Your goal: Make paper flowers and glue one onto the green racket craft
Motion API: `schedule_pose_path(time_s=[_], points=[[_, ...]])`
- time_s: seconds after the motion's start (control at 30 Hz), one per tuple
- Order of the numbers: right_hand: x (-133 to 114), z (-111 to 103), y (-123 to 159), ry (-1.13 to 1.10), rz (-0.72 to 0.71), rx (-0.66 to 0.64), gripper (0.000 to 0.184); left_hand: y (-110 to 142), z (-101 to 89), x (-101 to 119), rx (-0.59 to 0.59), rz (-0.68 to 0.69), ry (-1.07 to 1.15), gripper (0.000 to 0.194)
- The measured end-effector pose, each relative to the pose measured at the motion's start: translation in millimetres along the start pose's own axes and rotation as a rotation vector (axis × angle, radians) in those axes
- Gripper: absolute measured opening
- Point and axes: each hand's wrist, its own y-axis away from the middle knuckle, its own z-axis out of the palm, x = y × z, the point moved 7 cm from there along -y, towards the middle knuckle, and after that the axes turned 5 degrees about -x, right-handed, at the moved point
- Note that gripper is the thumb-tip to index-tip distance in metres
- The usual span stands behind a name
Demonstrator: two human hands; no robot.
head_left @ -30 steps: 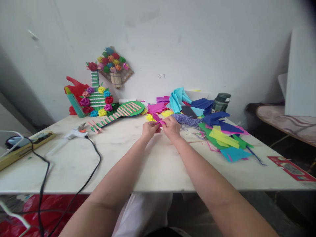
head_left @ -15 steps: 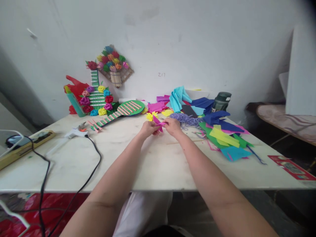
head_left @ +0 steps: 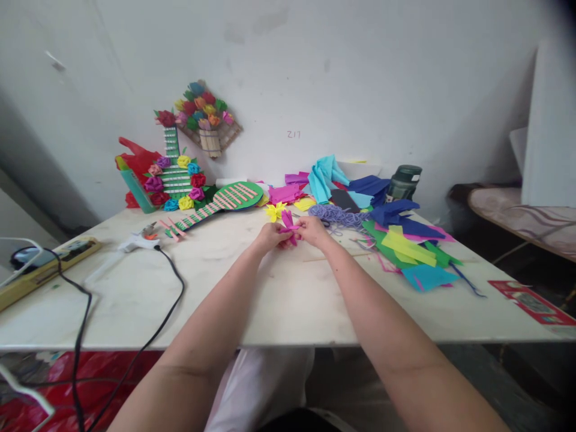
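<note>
Between my hands is a piece of magenta crepe paper (head_left: 288, 221) with petal-like points, one standing up and others spreading sideways and down. My left hand (head_left: 270, 236) is closed on its left side. The fingers of my right hand (head_left: 311, 230) pinch its right side. Just behind my left hand lies a yellow paper flower (head_left: 275, 211). Purple yarn (head_left: 337, 217) lies in a loose heap beyond my right hand. A thin wooden stick (head_left: 315, 259) rests on the table close to my right wrist.
Left on the table (head_left: 297, 306) are a white glue gun (head_left: 140, 241) with a black cord and a power strip (head_left: 67, 258). A guitar-shaped craft (head_left: 238, 193) lies behind. Crepe paper sheets (head_left: 409, 246) and a dark bottle (head_left: 404, 182) are at the right.
The magenta paper's upper point has turned more upright and looks wider, and its lower point has shifted slightly. Both hands stay in nearly the same place, still holding it.
</note>
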Motion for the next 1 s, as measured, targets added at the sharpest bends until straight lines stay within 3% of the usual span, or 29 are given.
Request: schedule_pose_path(time_s=[0.2,0.57,0.7,0.83,1.0], points=[[-0.8,2.9,3.1,-0.105,0.038,-0.11,0.008,3.3,-4.4,3.6,-0.059,-0.008,-0.092,0.029],[-1.5,15.4,24.6,-0.468,0.23,-0.522,0.011,14.5,0.9,0.9,-0.388,-0.069,-0.176,0.03],[1.6,15.4,22.0,-0.534,0.25,-0.46,0.014,14.6,2.7,2.3,-0.344,-0.082,-0.133,0.03],[1.5,11.9,18.1,-0.572,0.245,-0.328,0.016,8.6,1.5,1.4,-0.189,-0.068,-0.071,0.029],[-2.1,10.9,18.5,-0.529,0.258,-0.288,0.016,2.3,0.9,-2.4,-0.113,-0.052,-0.028,0.029]])
